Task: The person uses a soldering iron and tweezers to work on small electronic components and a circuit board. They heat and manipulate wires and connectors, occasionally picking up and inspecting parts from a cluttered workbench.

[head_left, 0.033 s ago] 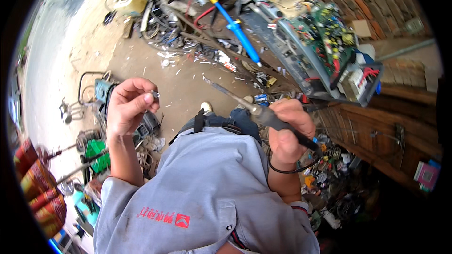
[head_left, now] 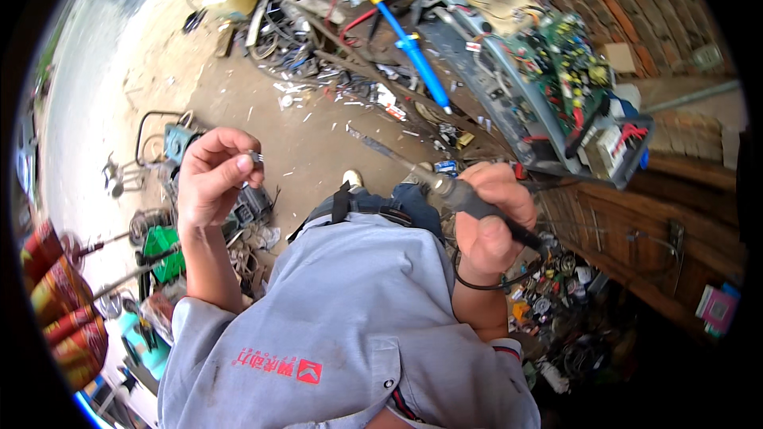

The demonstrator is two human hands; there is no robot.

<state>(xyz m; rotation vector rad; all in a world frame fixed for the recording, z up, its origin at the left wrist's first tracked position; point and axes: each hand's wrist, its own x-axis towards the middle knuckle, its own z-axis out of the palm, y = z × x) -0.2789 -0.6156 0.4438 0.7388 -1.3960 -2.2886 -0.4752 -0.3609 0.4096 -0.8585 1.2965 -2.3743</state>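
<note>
Head view: the soldering iron (head_left: 459,194) was held above the floor (head_left: 310,143) in the closed grip of the right hand (head_left: 494,222), apart from the small metal part (head_left: 256,157) pinched by the left hand (head_left: 213,181). Circuit boards (head_left: 566,67) lay inside the left edge of the grey tray (head_left: 524,99).

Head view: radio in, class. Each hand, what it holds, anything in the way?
Left hand: pinching small silvery pronged component. Right hand: gripping black-handled, grey-shafted soldering iron, tip apart from component. Black cable loops by right wrist, away from tip.
</note>
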